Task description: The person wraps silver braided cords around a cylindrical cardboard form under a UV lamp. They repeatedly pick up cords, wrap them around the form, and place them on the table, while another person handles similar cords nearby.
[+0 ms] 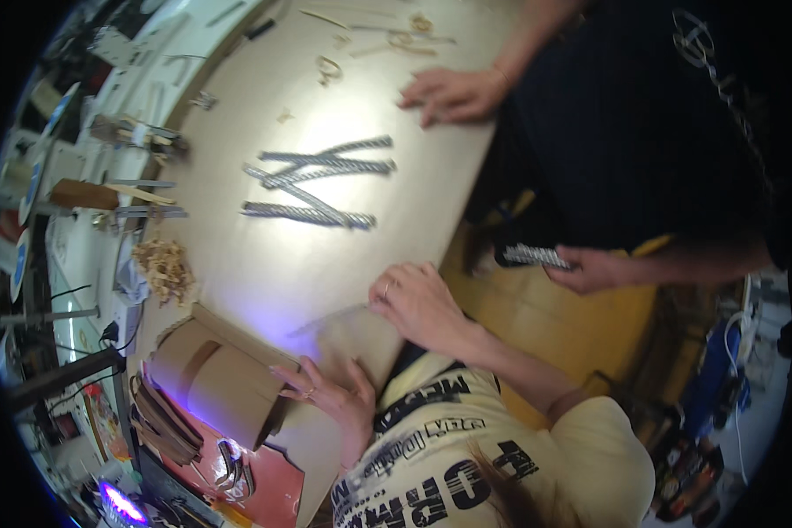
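My left hand (330,392) is open, its fingers spread over the near edge of the table beside a brown cardboard-like roll (211,374). Farther right, my right hand (421,308) rests at the table edge with its fingers bent together. From those fingers a thin greyish strip (330,321), perhaps a ruler, reaches left over the tabletop; it is blurred. Several dark grey braided cords (312,211) lie crossed on the pale table (229,255) beyond my hands. A co-worker's hand (458,94) lies on the table at the upper right.
The co-worker's other hand (581,268) holds a dark patterned object (537,256). Pale shavings (163,268) are heaped at the left, near several hand tools (141,195). A red sheet (268,462) lies below the roll. Thin pale strips (396,40) lie at the far end.
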Tool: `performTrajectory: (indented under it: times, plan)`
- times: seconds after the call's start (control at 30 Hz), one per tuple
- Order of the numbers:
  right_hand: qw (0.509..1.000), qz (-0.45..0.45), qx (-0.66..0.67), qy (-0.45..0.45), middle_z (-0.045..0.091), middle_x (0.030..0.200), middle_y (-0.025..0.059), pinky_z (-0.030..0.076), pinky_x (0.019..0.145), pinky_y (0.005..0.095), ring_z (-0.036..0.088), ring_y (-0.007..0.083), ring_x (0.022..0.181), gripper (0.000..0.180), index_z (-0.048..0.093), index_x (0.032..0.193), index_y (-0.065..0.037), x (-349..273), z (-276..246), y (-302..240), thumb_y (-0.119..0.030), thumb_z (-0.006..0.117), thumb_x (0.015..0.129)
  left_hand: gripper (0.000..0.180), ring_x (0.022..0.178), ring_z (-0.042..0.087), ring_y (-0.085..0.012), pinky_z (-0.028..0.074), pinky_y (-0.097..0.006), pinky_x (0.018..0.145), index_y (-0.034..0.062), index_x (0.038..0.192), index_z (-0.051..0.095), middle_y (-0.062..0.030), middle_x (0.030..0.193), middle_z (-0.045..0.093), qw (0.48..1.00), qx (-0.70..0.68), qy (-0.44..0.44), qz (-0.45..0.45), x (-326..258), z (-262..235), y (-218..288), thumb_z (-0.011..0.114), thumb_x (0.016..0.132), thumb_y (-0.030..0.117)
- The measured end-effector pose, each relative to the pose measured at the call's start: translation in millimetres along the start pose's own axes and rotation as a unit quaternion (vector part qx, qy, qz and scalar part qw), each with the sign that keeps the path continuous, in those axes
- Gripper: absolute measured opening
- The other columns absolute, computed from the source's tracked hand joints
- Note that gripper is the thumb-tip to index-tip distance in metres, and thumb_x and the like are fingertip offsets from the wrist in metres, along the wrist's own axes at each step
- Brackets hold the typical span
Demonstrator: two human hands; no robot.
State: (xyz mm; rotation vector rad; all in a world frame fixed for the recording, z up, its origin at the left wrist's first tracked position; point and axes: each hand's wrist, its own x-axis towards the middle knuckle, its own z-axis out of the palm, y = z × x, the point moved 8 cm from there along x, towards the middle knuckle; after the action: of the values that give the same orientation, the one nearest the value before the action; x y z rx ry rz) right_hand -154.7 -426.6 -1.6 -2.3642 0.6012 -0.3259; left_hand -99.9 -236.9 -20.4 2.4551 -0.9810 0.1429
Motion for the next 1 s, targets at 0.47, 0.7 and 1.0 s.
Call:
performTrajectory:
  times: [0.47, 0.7, 1.0]
  plan:
    - [0.754, 0.224, 0.584, 0.200, 0.066, 0.089, 0.0043, 0.047, 0.072, 0.0202, 0.059, 0.0080, 0.077, 0.013, 0.056, 0.106, -0.004, -62.7, -41.5, 124.9, -0.011, 0.061, 0.096, 0.076, 0.141, 0.001, -0.0573, 0.000, -0.070, 0.107, 0.0062, 0.146, 0.029, -0.0413, 0.151, 0.003, 0.999, -0.044, -0.006, 0.013, 0.9, -0.9, -1.5, 0.069, 0.082, 0.016]
    - [0.736, 0.166, 0.629, 0.185, 0.061, 0.089, 0.0045, 0.044, 0.070, 0.0240, 0.055, 0.0098, 0.078, 0.014, 0.057, 0.109, -0.002, -20.5, -57.0, 126.7, -0.010, 0.056, 0.098, 0.070, 0.140, 0.004, -0.0602, 0.009, -0.073, 0.106, 0.0051, 0.140, 0.037, -0.0435, 0.148, 0.006, 0.998, -0.051, -0.005, -0.033, -4.3, 1.4, -10.7, 0.072, 0.081, 0.019]
    - [0.619, 0.234, 0.707, 0.249, 0.057, 0.087, -0.0009, 0.042, 0.068, 0.0222, 0.051, 0.0070, 0.073, 0.021, 0.054, 0.105, -0.011, 18.4, -65.1, 110.1, -0.031, 0.053, 0.101, 0.061, 0.141, 0.006, -0.0580, 0.009, -0.071, 0.108, 0.0075, 0.136, 0.047, -0.0411, 0.150, 0.011, 0.995, -0.089, -0.008, -0.032, -3.9, 3.4, -9.0, 0.071, 0.083, 0.026]
